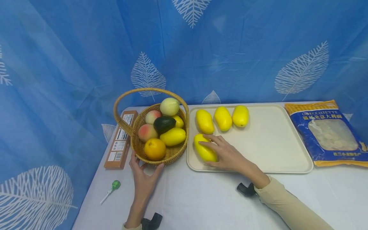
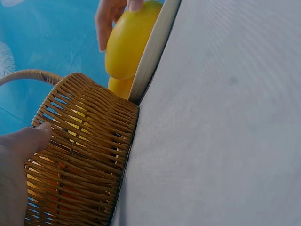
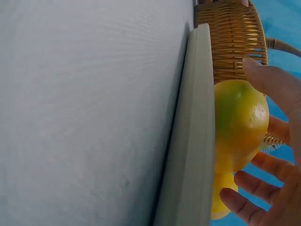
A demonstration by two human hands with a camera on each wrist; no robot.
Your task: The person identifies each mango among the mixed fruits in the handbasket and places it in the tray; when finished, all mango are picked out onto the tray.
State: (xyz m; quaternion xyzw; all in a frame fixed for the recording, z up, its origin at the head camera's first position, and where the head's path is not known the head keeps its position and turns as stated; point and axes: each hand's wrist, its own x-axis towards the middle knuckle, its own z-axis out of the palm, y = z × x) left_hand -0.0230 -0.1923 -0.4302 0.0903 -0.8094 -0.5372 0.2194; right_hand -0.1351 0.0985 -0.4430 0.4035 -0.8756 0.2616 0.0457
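My left hand (image 1: 143, 182) holds the near side of a wicker basket (image 1: 172, 158), its thumb (image 2: 40, 136) against the woven wall in the left wrist view. Inside lie an orange (image 1: 155, 149), a dark green avocado (image 1: 164, 124), two peaches, a pale round fruit (image 1: 169, 106) and yellow fruit. Over a yellow mango (image 1: 203, 150) at the tray's near left corner, my right hand (image 1: 227, 155) spreads its fingers. In the right wrist view its thumb lies beside the mango's end, with loosely extended fingers on the far side. Three more mangoes (image 1: 223, 118) stand in a row at the tray's back.
The cream tray (image 1: 270, 140) sits right of the basket. Beyond it lies a blue and yellow pasta bag (image 1: 330, 134). A long brown box (image 1: 120, 140) is left of the basket, with a green lollipop (image 1: 116, 184) nearer. A blue curtain (image 1: 230, 48) hangs behind the table.
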